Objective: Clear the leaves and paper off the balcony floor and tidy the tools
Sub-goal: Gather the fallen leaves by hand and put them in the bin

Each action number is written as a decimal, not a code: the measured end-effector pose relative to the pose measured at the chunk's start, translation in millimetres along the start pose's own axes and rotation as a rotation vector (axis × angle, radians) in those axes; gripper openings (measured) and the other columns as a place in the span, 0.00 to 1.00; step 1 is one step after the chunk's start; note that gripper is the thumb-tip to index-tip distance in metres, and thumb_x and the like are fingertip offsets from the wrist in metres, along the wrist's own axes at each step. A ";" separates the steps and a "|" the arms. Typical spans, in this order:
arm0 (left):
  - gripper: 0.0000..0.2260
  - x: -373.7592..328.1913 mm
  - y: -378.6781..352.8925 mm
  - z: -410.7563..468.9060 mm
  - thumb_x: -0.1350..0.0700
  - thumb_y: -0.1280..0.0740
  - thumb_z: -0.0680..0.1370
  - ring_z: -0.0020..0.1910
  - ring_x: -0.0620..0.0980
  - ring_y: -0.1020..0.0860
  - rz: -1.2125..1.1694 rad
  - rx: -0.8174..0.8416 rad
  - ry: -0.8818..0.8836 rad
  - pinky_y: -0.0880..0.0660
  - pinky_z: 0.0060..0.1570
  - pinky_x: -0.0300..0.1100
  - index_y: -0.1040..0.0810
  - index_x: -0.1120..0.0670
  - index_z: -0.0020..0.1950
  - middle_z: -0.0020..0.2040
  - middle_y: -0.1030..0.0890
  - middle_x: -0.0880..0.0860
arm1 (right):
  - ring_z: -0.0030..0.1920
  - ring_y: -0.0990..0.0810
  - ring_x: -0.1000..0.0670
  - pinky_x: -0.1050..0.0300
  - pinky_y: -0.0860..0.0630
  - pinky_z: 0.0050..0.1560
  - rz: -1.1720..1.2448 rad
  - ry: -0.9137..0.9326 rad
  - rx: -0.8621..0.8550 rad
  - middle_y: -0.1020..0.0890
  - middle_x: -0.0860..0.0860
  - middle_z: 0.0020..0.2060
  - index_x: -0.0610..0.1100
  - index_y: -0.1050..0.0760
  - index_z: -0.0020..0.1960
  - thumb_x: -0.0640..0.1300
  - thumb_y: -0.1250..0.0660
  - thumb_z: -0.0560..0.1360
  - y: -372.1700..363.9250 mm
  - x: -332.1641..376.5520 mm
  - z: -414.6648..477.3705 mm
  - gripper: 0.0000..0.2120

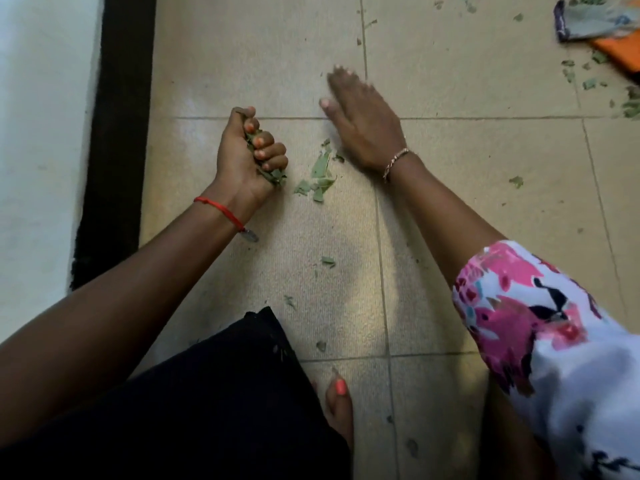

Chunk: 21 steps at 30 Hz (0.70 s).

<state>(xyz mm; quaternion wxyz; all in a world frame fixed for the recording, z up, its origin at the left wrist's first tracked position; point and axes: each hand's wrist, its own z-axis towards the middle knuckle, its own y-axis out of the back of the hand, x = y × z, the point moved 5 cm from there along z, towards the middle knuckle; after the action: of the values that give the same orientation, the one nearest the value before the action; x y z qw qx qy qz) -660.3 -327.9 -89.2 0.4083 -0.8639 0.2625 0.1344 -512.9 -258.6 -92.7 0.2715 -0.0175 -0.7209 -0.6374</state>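
Note:
My left hand [247,150] is a closed fist around a bunch of green leaves [273,174], just above the beige tiled floor [467,161]. Right of it lies a small pile of torn leaf pieces [318,178]. My right hand [363,123] is flat and spread, palm down on the tiles just beyond that pile, holding nothing. More leaf scraps [592,81] are scattered at the far right. A grey gardening glove [588,22] lies at the top right on something orange [620,50].
A dark skirting strip [117,133] and white wall [41,133] run along the left. My bare foot [339,407] and dark skirt [225,393] are at the bottom. Small leaf bits [327,261] dot the tiles near my knee.

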 end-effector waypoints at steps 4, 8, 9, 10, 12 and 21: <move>0.22 -0.3 1.5 -4.8 0.55 0.42 0.79 0.16 0.42 0.42 0.030 -0.005 -0.017 0.44 0.16 0.31 0.35 0.52 0.24 0.18 0.38 0.47 | 0.76 0.52 0.54 0.59 0.57 0.74 -0.008 0.173 0.096 0.48 0.49 0.77 0.45 0.51 0.77 0.58 0.57 0.79 -16.8 35.5 -53.4 0.29; 0.21 0.7 6.5 -8.9 0.55 0.42 0.79 0.16 0.42 0.42 0.059 0.014 -0.016 0.44 0.16 0.31 0.36 0.52 0.24 0.19 0.38 0.47 | 0.69 0.55 0.66 0.76 0.62 0.67 0.175 0.219 0.228 0.47 0.52 0.76 0.48 0.52 0.77 0.63 0.43 0.77 -9.2 52.0 -103.5 0.36; 0.21 0.0 7.4 -9.9 0.55 0.42 0.79 0.16 0.42 0.42 0.056 0.019 -0.016 0.44 0.16 0.31 0.36 0.52 0.25 0.19 0.38 0.47 | 0.69 0.55 0.66 0.75 0.61 0.68 0.207 0.206 0.223 0.48 0.52 0.76 0.48 0.53 0.77 0.65 0.40 0.73 -6.5 51.5 -114.7 0.41; 0.21 -1.2 8.7 -10.2 0.55 0.42 0.79 0.16 0.42 0.42 0.050 0.021 -0.017 0.44 0.16 0.31 0.36 0.52 0.24 0.19 0.38 0.47 | 0.72 0.55 0.63 0.68 0.59 0.72 0.182 0.206 0.194 0.50 0.52 0.77 0.48 0.55 0.77 0.68 0.38 0.70 -6.3 50.3 -125.2 0.47; 0.21 -3.2 10.1 -10.0 0.56 0.42 0.79 0.16 0.42 0.42 0.030 0.019 -0.017 0.45 0.15 0.31 0.36 0.52 0.24 0.19 0.38 0.47 | 0.76 0.56 0.57 0.53 0.57 0.76 0.012 0.204 0.138 0.55 0.49 0.77 0.49 0.61 0.77 0.75 0.42 0.65 -15.6 48.0 -143.7 0.53; 0.20 -2.0 4.1 -2.2 0.55 0.42 0.78 0.16 0.42 0.41 -0.018 0.024 -0.013 0.45 0.16 0.32 0.36 0.52 0.26 0.19 0.38 0.47 | 0.76 0.59 0.50 0.47 0.64 0.74 -0.079 -0.146 -0.051 0.58 0.46 0.77 0.46 0.61 0.77 0.73 0.47 0.70 -32.0 48.5 -117.9 0.48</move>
<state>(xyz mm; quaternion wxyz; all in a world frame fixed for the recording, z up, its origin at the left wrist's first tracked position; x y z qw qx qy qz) -664.3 -331.1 -89.5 0.4216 -0.8604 0.2535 0.1332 -522.6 -389.6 -97.0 0.1927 -0.0424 -0.7224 -0.6627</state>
